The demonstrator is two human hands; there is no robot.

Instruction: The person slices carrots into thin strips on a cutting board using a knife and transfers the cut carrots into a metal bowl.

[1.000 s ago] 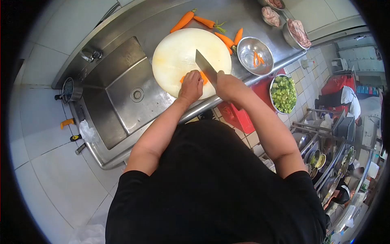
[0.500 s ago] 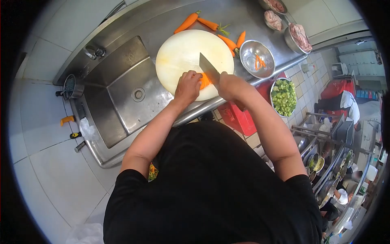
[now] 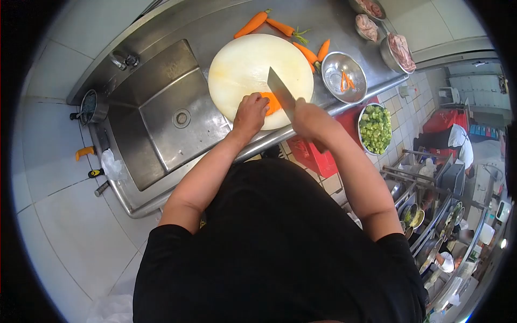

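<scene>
A round white cutting board [image 3: 247,64] lies on the steel counter. Near its front edge, my left hand [image 3: 251,115] presses with bent fingers on the left end of a piece of orange carrot [image 3: 275,103]. My right hand [image 3: 309,121] is closed round the handle of a wide-bladed knife [image 3: 280,91], whose blade stands at the right side of the carrot and points up and left. Whole carrots [image 3: 252,24] lie behind the board. To its right sits a perforated steel bowl [image 3: 327,81] with a few carrot strips in it.
A steel sink [image 3: 141,151] is at the left. A bowl of cut green vegetables [image 3: 375,129] stands over a red crate [image 3: 323,161] at the counter's right front. Bowls of meat [image 3: 400,52] sit at the back right. Other people [image 3: 460,141] are at the far right.
My left hand has drawn back from on top of the carrot to its left end, leaving more orange showing. The knife stays in my right hand, and the view has shifted slightly.
</scene>
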